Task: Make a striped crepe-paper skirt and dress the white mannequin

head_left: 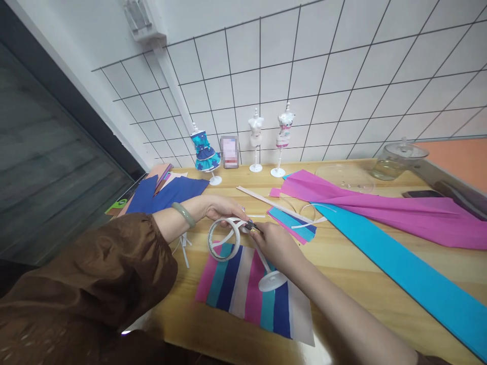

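My left hand [224,207] is closed around the upper part of a small white dress form, mostly hidden by my fingers. The form's round white base [272,282] tilts toward me. A roll of white tape [210,244] hangs under the left hand, a loose strip running up to the fingers. In my right hand [279,244] is a small dark tool [251,225] with a yellowish part, its tip against the form and the tape. Its exact kind does not show. Below both hands lies a striped sheet [247,299] in pink, teal, navy and pale bands.
Against the wall stand a dress form in a blue dress [205,152], a phone [230,152] and two white dress forms [256,137]. Long magenta [361,205] and blue [388,263] sheets cover the right side. Navy pieces [178,192] lie left, a glass teapot [391,162] far right.
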The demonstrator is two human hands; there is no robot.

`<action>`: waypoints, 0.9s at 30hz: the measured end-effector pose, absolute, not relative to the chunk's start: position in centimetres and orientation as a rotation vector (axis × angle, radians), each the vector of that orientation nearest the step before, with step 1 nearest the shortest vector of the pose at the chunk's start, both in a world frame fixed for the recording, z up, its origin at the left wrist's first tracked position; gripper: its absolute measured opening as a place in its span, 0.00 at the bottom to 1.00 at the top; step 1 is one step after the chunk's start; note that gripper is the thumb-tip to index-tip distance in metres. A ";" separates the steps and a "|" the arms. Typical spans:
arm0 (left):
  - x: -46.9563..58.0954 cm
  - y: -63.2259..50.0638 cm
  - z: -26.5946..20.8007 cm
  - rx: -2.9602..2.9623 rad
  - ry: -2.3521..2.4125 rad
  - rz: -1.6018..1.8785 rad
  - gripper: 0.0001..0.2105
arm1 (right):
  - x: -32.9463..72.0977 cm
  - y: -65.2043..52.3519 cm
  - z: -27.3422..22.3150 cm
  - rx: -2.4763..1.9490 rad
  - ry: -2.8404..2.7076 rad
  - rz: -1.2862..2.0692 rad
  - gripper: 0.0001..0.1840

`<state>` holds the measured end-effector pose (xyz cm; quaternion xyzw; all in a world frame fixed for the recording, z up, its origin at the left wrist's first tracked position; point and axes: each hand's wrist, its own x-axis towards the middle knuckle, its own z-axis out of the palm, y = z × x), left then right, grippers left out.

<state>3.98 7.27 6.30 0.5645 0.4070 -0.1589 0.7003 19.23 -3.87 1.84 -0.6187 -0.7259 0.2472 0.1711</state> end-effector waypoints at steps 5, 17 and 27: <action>3.6 7.5 6.5 1.255 0.931 -0.312 0.09 | 19.5 -3.9 1.9 -1.763 -2.022 0.712 0.15; 0.6 6.2 5.8 1.224 0.874 -0.095 0.15 | 23.8 -3.3 0.9 -1.756 -1.879 0.814 0.22; -3.3 4.4 5.1 1.087 0.909 0.056 0.14 | 31.5 -9.9 -3.2 -2.246 -1.934 0.418 0.25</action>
